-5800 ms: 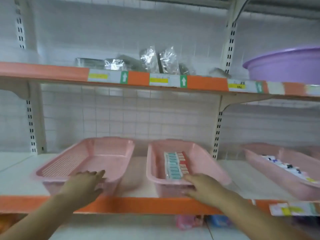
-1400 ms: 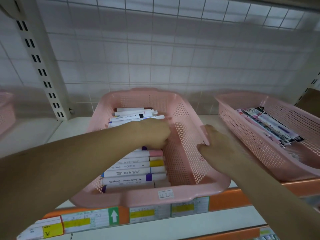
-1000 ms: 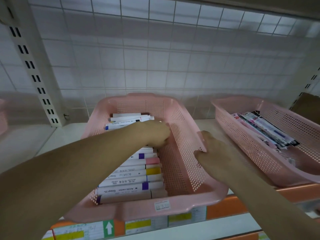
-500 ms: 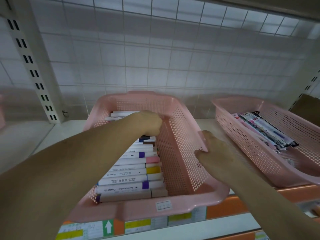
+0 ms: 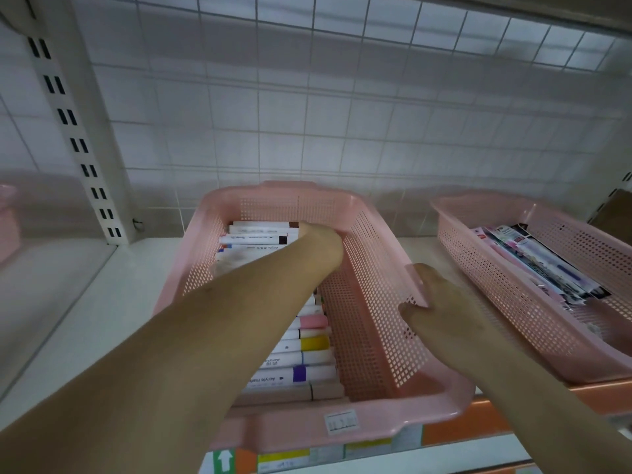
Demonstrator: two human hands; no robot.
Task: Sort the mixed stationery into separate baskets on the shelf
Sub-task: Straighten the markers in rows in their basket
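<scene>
A pink mesh basket (image 5: 342, 429) stands on the shelf in front of me. A row of white markers (image 5: 307, 357) with coloured bands and caps lies side by side along its left half. My left hand (image 5: 321, 246) reaches deep into the basket and lies on the markers near the far end. Its fingers point down and are hidden, so I cannot tell whether they hold one. My right hand (image 5: 441, 313) grips the basket's right rim, thumb on the inner side.
A second pink basket (image 5: 513, 302) to the right holds packaged pens (image 5: 533, 265). A slotted upright post (image 5: 75, 131) rises at the back left. Part of another pink basket (image 5: 7, 217) shows at the left edge. Price labels (image 5: 284, 456) line the orange shelf front.
My left hand has slid farther back along the row of markers, towards the basket's far wall. My right hand has stayed on the right rim.
</scene>
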